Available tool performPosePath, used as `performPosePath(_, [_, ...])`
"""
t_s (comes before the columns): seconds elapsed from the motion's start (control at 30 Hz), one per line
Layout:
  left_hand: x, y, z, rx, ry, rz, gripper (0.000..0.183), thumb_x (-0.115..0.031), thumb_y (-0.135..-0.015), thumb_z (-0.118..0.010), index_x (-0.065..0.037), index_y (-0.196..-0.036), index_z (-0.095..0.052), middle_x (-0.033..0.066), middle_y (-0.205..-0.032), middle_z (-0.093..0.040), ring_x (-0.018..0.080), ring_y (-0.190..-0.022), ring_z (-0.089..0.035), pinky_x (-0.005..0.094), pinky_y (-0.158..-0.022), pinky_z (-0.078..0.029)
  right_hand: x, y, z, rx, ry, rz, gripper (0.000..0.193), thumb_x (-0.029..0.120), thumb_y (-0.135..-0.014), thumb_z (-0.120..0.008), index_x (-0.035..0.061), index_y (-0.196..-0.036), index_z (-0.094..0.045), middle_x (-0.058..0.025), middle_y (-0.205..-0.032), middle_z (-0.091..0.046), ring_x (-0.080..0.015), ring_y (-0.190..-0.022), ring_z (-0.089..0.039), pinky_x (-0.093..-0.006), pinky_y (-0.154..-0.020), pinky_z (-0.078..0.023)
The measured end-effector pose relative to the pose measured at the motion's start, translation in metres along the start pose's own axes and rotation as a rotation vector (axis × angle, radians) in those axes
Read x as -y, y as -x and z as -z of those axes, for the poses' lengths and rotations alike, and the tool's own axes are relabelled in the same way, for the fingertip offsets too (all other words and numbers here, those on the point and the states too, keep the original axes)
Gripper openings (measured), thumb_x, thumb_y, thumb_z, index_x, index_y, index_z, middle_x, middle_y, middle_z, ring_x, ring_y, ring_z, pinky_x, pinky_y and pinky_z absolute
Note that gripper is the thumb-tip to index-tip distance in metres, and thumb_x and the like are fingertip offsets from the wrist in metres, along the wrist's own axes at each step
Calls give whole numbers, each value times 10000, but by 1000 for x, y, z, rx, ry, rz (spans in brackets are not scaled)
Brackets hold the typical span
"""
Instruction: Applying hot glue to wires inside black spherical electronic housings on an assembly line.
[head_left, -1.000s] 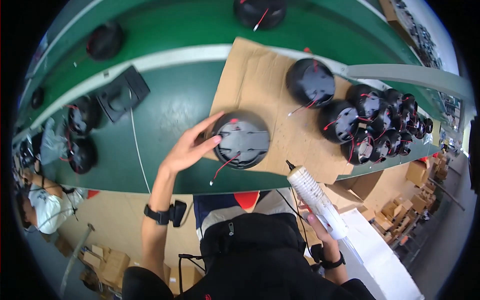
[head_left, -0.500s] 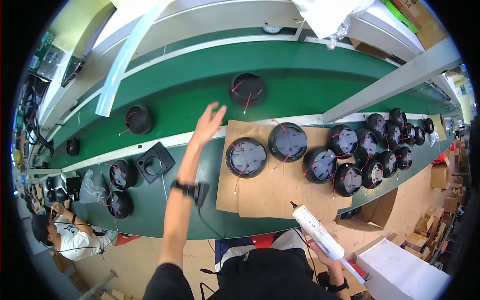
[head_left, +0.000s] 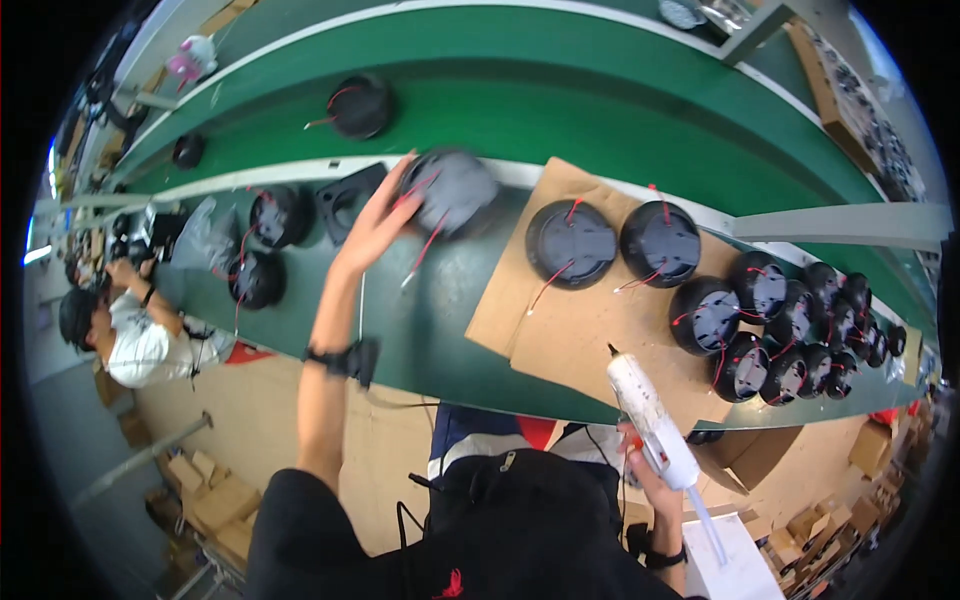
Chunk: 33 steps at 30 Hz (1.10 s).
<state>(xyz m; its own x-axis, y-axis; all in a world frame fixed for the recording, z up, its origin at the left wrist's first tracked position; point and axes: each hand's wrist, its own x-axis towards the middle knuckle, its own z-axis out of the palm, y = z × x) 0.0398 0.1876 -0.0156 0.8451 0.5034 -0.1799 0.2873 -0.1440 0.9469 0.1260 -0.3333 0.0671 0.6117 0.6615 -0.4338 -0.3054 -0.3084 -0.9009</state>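
Note:
My left hand point(head_left: 372, 228) grips the left side of a black round housing point(head_left: 456, 195) with red wires. The housing is blurred and appears lifted at the far edge of the green bench point(head_left: 420, 340). In my right hand point(head_left: 652, 482) is a white glue gun point(head_left: 655, 420), its dark nozzle pointing away from me and a pale glue stick point(head_left: 712, 530) sticking out of its rear. Two like housings, the left one point(head_left: 572, 245) and the right one point(head_left: 661, 243), rest on a cardboard sheet point(head_left: 555, 345), beyond the nozzle.
Several more housings point(head_left: 795, 315) crowd the bench at the right. To the left are a square black frame point(head_left: 345, 205), two housings and a clear plastic bag point(head_left: 208, 240). Behind a pale rail, a green belt carries a housing point(head_left: 360, 107). A co-worker point(head_left: 145, 340) sits at far left.
My left hand, formerly reaching with nothing in it, has taken hold of the housing from the belt and brought it nearer. The view has turned; the glue gun stays in my right hand.

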Motion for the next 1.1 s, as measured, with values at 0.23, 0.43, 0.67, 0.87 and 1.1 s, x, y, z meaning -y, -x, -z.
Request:
performPosePath(0.23, [38, 246, -28, -190, 42, 484, 690, -97, -1025, -603, -27, -1628, -274, 154, -1641, -360, 233, -1499, -339, 368, -1238, -250, -22, -53, -3, 361, 202, -25, 356, 173, -1033, -630, 8, -1348, -628, -103, -1153, -727, -163, -956, -670, -333, -811, -550])
performPosePath(0.43, [43, 189, -64, 19, -213, 243, 815, -195, -853, -800, -122, -1568, -414, 191, -1437, -514, 374, -1229, -615, 419, -933, -575, -27, -7, -84, 9, 280, -151, 323, 189, -991, -673, -8, -1246, -668, -105, -1187, -711, -141, -834, -661, -295, -743, -551])
performPosePath(0.67, [30, 130, -24, 403, -536, -565, 450, -30, -750, -687, -10, -1199, -698, 55, -868, -515, 197, -806, -613, 314, -648, -567, -29, 7, -173, -181, 92, -296, 418, 344, -971, -695, 8, -1215, -647, -165, -1238, -660, -186, -980, -642, -288, -722, -541])
performPosePath(0.87, [43, 79, -23, 416, -249, -651, 213, -46, -836, -719, -12, -1047, -730, 82, -907, -641, 230, -820, -672, 345, -666, -574, -60, -4, -165, -29, 351, -207, 513, 416, -954, -714, -4, -1236, -624, -129, -1128, -676, -181, -928, -645, -314, -715, -545])
performPosePath(1.1, [52, 63, -49, 409, 165, -128, 151, 72, -864, -758, 21, -1003, -788, 47, -856, -703, 62, -722, -621, 197, -600, -455, -57, -34, -187, -50, 740, 137, 300, 136, -805, -810, -25, -1026, -687, -180, -1016, -737, -324, -952, -741, -383, -848, -586])
